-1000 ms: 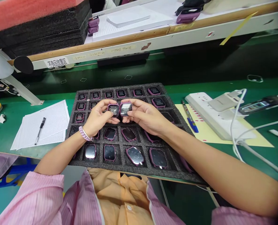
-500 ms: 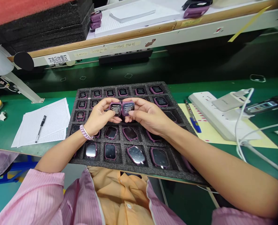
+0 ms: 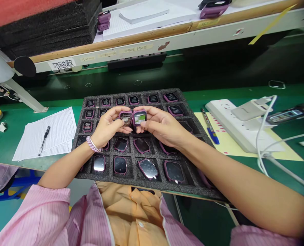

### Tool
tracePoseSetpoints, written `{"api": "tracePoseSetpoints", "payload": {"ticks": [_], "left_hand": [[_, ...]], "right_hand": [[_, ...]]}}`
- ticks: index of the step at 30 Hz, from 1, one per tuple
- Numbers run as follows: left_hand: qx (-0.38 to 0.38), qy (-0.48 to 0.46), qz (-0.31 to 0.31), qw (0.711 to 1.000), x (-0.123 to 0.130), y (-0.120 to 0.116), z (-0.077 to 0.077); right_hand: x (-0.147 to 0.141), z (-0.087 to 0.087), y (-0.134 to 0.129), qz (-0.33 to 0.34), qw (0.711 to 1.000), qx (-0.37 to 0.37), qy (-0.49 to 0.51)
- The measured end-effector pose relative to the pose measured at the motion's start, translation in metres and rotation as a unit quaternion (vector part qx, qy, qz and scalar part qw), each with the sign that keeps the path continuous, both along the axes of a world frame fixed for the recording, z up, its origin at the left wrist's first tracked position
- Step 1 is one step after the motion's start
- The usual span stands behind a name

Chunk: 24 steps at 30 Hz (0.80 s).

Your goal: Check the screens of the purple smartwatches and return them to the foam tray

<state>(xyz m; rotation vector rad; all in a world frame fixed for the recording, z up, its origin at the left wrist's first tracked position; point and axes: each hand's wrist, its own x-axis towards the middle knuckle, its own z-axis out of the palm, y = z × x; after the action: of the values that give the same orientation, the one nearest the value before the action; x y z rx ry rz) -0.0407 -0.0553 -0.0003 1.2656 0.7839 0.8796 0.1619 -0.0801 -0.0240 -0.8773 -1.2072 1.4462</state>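
Note:
Above the middle of a dark foam tray (image 3: pixel 139 186), my left hand (image 3: pixel 110 125) is closed on a purple smartwatch body (image 3: pixel 125 118) whose lit screen shows white text. Close against it, my right hand (image 3: pixel 158 124) grips a second purple smartwatch body (image 3: pixel 140 118) with a green and white picture on its screen. My right thumb lies at the lower edge of that screen. More strapless purple watches sit in the tray's compartments: the back rows show lit text, while a front-row watch (image 3: pixel 120 165) has a dark screen. My hands hide some compartments.
To the left, gridded paper sheets (image 3: pixel 57 131) carry a black pen (image 3: pixel 44 140). A white power strip (image 3: pixel 234 126) with cables and a blue pen (image 3: pixel 210 128) lie on the right. Across the back runs a shelf (image 3: pixel 141 46) bearing black foam (image 3: pixel 72 34), paper and purple watches.
The screen of the watch in my right hand has switched from white text to a green and white picture. Both hands stay in nearly the same place.

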Motion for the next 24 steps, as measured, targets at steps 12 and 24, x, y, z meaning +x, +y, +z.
{"api": "tracePoseSetpoints", "payload": {"ticks": [12,24], "left_hand": [[-0.017,-0.01,-0.007,1.0,0.0004,0.0007,-0.0003],[-0.023,-0.023,-0.02,0.999,0.001,-0.0005,0.0008]], "right_hand": [[-0.001,-0.0024,0.0026,-0.02,0.999,-0.033,0.037],[-0.0036,-0.0027,0.0032,-0.041,0.997,-0.028,0.055]]}}
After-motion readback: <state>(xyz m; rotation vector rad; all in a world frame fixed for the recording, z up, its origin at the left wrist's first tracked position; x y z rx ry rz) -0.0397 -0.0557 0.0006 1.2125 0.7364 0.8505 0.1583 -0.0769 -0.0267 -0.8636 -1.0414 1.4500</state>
